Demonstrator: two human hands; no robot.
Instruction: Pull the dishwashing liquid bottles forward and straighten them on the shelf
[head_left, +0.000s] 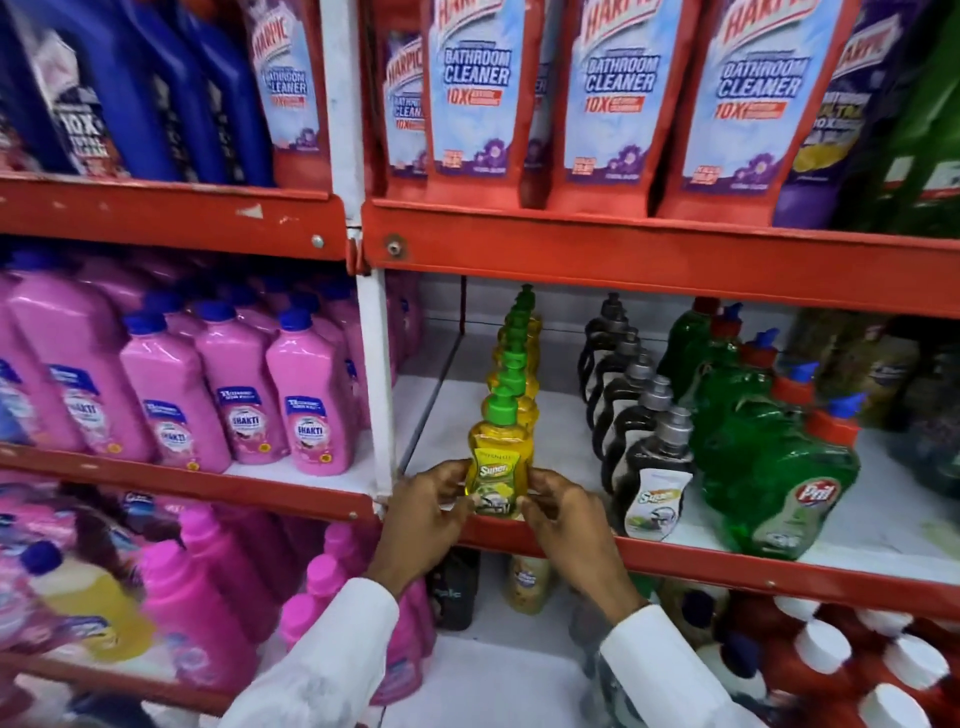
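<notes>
The left hand (423, 512) and the right hand (563, 519) gripped the front yellow bottle (500, 462) from either side, fingers (457, 470) on its label. The bottle stood upright at the front lip of the red shelf (727, 564), heading a single-file row of yellow bottles with green caps (514, 358). To the right stood a row of dark bottles (639, 431), then green bottles (774, 467). Pink bottles (306, 395) filled the adjacent bay to the left. Both sleeves (332, 660) were white.
</notes>
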